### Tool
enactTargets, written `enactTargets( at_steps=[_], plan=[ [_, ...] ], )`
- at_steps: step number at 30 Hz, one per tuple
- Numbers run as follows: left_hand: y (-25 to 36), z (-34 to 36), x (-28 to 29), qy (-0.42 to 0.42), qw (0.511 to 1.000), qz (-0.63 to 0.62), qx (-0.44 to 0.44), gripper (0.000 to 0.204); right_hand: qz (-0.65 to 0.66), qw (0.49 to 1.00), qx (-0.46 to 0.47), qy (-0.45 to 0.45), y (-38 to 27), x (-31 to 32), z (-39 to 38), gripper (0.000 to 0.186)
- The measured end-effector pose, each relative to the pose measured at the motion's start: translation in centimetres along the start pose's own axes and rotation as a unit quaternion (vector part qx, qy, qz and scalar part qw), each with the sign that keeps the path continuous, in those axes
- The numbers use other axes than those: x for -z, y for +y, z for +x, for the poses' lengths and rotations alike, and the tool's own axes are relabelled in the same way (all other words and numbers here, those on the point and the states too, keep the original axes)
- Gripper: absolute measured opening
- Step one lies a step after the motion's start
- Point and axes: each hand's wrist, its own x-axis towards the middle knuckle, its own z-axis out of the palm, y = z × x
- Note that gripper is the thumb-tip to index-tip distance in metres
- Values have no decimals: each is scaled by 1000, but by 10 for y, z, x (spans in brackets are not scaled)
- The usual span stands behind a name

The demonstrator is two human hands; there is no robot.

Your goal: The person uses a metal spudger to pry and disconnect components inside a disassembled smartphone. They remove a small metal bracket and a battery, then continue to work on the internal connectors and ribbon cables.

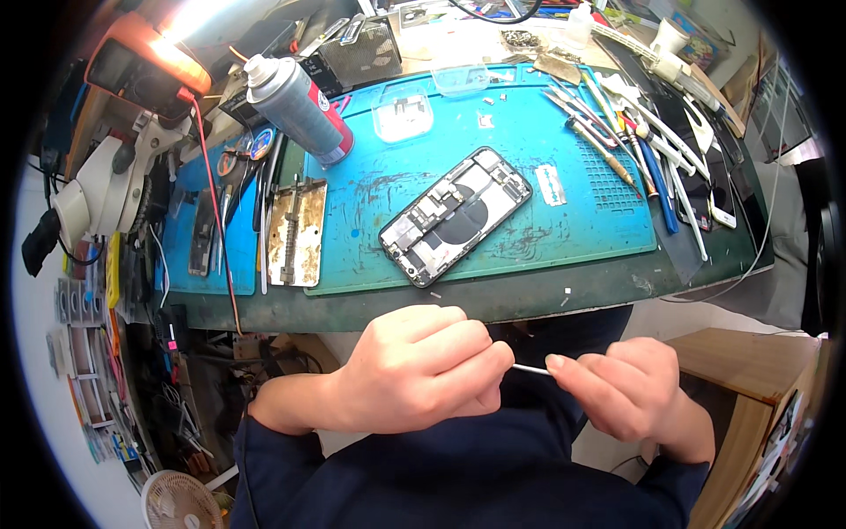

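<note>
On the left, an orange multimeter [132,44] sits at the end of a repair counter [291,309], its red lead trailing down toward the near edge. To its right a tilted aerosol can [304,110] stands behind a stained metal clamping fixture [295,234]. Near the middle, an opened smartphone [456,216] lies slanted on a blue work mat [370,260], its circuit boards and a dark round coil exposed. In front of the counter, above the person's lap, the left hand [423,366] is curled into a fist, its grip closed on one end of a thin white stick [530,369]; the thumb is hidden. The step seems to be readying this piece between both hands, and the next move calls for a light, steady hold. The stick looks narrow, smooth and nearly straight, sloping slightly down rightward, well apart from the phone; both tips are covered. Its right end is pinched between thumb and forefinger of the right hand [621,388]. Farthest right, slim hand tools [659,189] lie fanned across the mat's edge.
</note>
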Motion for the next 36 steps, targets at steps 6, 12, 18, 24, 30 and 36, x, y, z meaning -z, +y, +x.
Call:
enactTargets(
  at_steps=[6, 12, 18, 24, 30, 36],
  plan=[
    [2, -4, -1, 36, 999, -2, -6, 9, -168, 980, 103, 12, -5, 14, 7, 22],
    [-2, -7, -2, 63, 998, 9, -15, 10, -194, 975, 104, -3, -9, 22, 12, 19],
    [-4, -8, -6, 91, 996, 16, -4, 8, -211, 969, 126, -10, -5, 26, 12, 19],
    [-13, -18, -4, 116, 986, -28, 116, 10, -140, 989, -43, 13, -2, 32, -14, 28],
    [-9, -15, -36, -43, 993, -96, 58, 41, 52, 968, -244, 17, 15, 13, -9, 25],
    [-1, 2, -67, 76, 944, -264, 182, 38, 260, 882, -394, -12, -2, -3, -17, 19]
  ],
)
